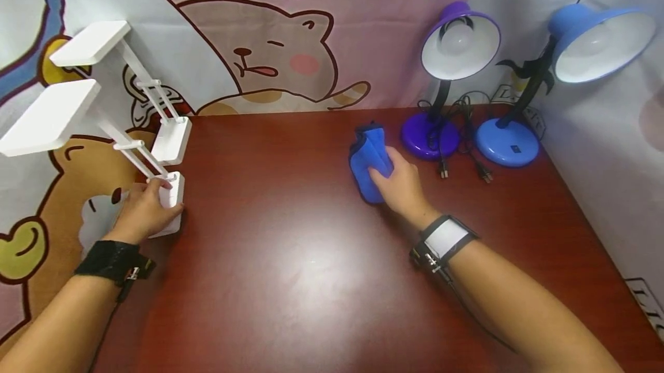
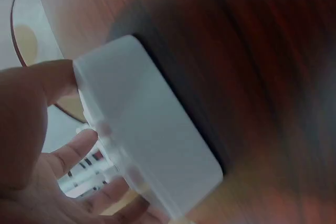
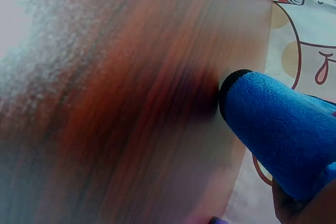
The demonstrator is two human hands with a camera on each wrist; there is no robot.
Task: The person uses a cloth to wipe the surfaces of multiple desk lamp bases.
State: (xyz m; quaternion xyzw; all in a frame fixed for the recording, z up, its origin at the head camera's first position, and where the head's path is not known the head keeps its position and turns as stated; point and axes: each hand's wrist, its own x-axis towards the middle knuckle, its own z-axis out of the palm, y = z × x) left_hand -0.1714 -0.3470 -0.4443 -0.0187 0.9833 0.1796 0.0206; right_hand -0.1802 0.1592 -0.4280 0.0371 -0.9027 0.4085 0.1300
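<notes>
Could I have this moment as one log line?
left hand: holds white lamp base | right hand: grips blue cloth | nearby: purple lamp, blue lamp

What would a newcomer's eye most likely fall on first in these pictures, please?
Probably the bright blue cloth gripped in the right hand, vivid against the brown table. Next might come the purple lamp and the blue lamp, side by side at the back right. At the left, the farther white lamp stands behind the nearer white lamp, whose base the left hand holds.
</notes>
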